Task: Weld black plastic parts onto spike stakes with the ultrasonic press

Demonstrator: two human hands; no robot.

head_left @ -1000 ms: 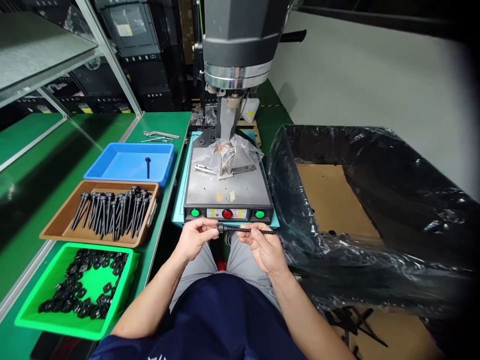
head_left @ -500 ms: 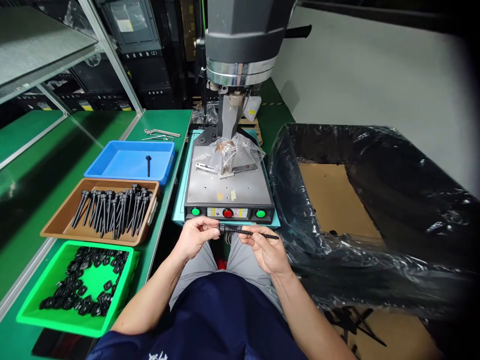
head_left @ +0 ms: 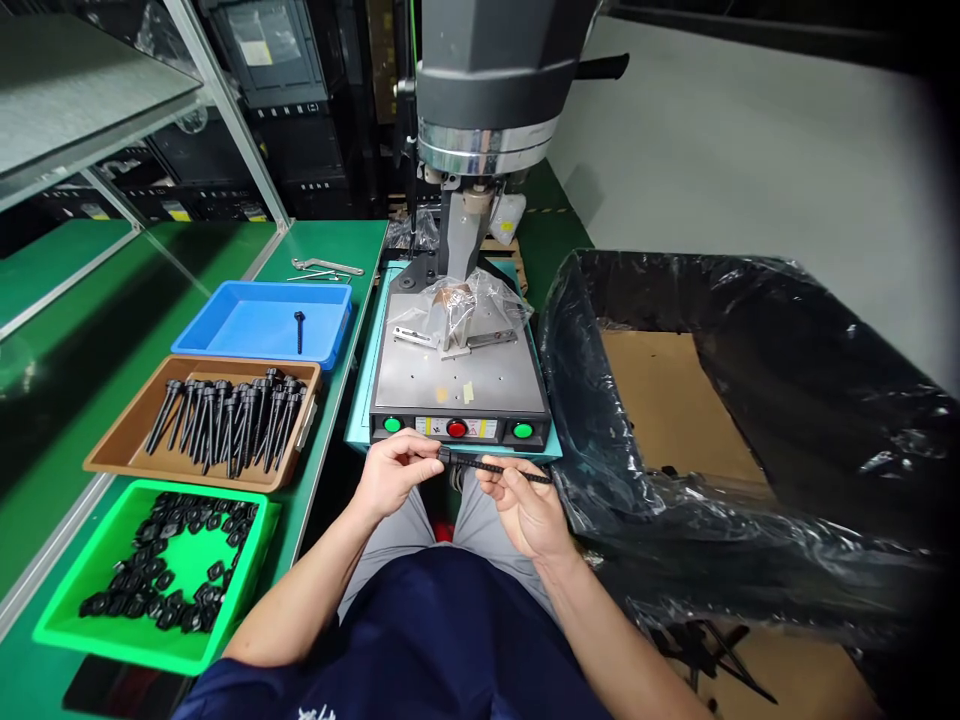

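Observation:
In front of the machine, a black ribbed rod (head_left: pixel 480 464) with a wide head lies nearly level between my hands. My left hand (head_left: pixel 394 472) pinches its head end with thumb and fingers. Farther along the shaft, my right hand (head_left: pixel 525 500) grips the rod, and the thin end sticks out past the fingers. Similar headed rods (head_left: pixel 225 420) fill much of the brown tray (head_left: pixel 120 455) on the left. One more rod (head_left: pixel 300 332) lies in the blue tray (head_left: pixel 217 320). Small black square pieces (head_left: pixel 142 570) are in the green bin (head_left: pixel 56 620).
A press-like machine (head_left: pixel 461 385) stands ahead, with two green buttons and a red one (head_left: pixel 457 428) on its front. Clear plastic film (head_left: pixel 495 295) covers its fixture. At the right is a large box lined with black plastic (head_left: pixel 810 330). Wrenches (head_left: pixel 328 267) lie on the green bench.
My right hand has shifted slightly left along the rod. Both hands still hold it; the view has moved a little.

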